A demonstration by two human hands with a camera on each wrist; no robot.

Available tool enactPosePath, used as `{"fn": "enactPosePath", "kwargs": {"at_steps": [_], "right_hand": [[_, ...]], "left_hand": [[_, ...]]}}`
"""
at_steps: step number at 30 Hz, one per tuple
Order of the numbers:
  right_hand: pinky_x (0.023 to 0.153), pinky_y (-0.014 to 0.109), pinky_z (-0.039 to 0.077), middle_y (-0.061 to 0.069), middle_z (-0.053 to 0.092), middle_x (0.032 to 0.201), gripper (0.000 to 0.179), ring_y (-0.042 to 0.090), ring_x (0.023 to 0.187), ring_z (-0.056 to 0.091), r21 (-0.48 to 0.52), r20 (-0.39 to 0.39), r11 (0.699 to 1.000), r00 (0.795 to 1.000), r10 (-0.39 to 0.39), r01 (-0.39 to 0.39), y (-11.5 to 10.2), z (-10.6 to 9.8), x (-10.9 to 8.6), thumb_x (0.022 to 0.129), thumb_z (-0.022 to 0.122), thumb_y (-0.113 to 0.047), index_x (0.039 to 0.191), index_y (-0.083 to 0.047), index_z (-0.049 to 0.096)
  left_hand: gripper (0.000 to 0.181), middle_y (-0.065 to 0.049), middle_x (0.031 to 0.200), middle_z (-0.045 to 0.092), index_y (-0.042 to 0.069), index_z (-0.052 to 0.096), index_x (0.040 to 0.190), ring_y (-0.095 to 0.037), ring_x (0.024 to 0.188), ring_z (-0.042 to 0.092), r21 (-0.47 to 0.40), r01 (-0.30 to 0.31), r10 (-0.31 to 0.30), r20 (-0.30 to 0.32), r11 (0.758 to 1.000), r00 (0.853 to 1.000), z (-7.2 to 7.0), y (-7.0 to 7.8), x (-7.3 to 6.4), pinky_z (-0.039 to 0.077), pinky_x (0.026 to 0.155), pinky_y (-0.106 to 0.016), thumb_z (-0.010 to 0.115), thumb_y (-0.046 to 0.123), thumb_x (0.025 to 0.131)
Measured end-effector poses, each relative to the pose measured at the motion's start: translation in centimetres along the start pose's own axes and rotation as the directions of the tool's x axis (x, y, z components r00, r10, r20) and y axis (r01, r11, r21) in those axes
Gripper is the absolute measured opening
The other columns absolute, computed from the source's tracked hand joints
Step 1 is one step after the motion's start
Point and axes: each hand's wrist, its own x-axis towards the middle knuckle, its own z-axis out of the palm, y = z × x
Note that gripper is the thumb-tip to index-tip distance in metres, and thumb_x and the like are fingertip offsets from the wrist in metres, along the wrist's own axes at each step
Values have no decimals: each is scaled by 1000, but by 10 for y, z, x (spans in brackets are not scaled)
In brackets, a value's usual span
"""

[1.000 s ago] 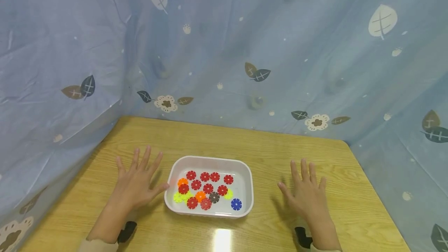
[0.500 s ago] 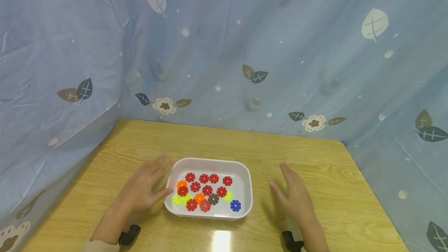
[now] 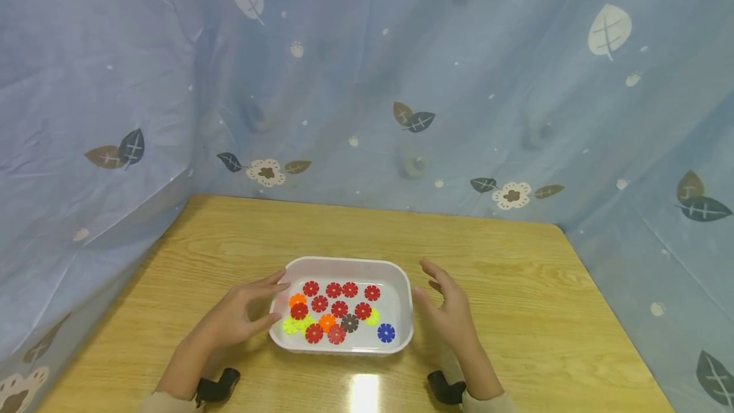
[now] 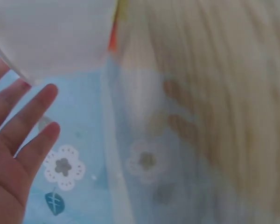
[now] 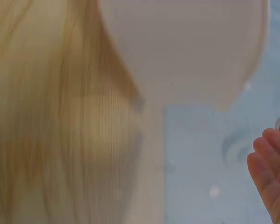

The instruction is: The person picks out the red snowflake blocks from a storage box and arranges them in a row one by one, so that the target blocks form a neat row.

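A white plastic tray (image 3: 395,311) stands on the table, holding several notched plastic discs. Most discs are red, such as the red disc (image 3: 339,309); orange, yellow, one dark grey and one blue disc (image 3: 387,333) lie among them. My left hand (image 3: 232,314) is at the tray's left end, fingers spread near the rim; contact cannot be made out. In the left wrist view its fingers (image 4: 30,112) are relaxed beside the tray wall. My right hand (image 3: 453,314), slightly bent and holding nothing, is just off the tray's right end.
The tray rests on a wooden table (image 3: 516,311). A blue patterned cloth (image 3: 367,81) hangs behind the table and along both sides. Each wrist wears a black device, one being the left wrist device (image 3: 219,385).
Both hands have come inward from beside the tray to its two ends. Their widely spread fingers have relaxed and bent a little. The tray and discs stay in place.
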Motion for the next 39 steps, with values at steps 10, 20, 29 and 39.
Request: {"fn": "enactPosePath", "kwargs": {"at_steps": [10,20,29,39], "right_hand": [[99,45,46,22,58,128,42,35,120,55,296,123,940,983,138,-169,-25,29,16,86,68,-9,125,3,55],[101,46,45,22,57,127,43,35,120,55,323,224,909,955,195,-261,-33,51,25,86,67,-7,126,2,54],[98,45,48,18,61,122,36,34,115,58,206,300,933,926,227,-295,-27,70,39,87,64,-6,121,3,58],[92,43,52,15,65,115,34,33,111,60,77,341,889,849,402,-452,-27,80,37,84,65,0,118,1,60]], "left_hand": [[45,-9,146,44,13,63,125,-36,128,48,-58,45,-45,-1,997,999,2,-5,-1,43,96,-60,73,24,83],[46,-8,148,42,14,62,126,-36,129,46,-77,47,-47,5,996,999,2,-5,3,42,98,-59,73,25,82],[46,-9,148,41,13,62,126,-36,129,45,-70,48,-48,10,996,999,2,-4,4,41,99,-58,72,26,83],[43,-8,147,44,14,63,123,-34,128,48,-56,44,-44,-3,997,999,2,-3,-3,44,96,-58,72,25,83]]}}
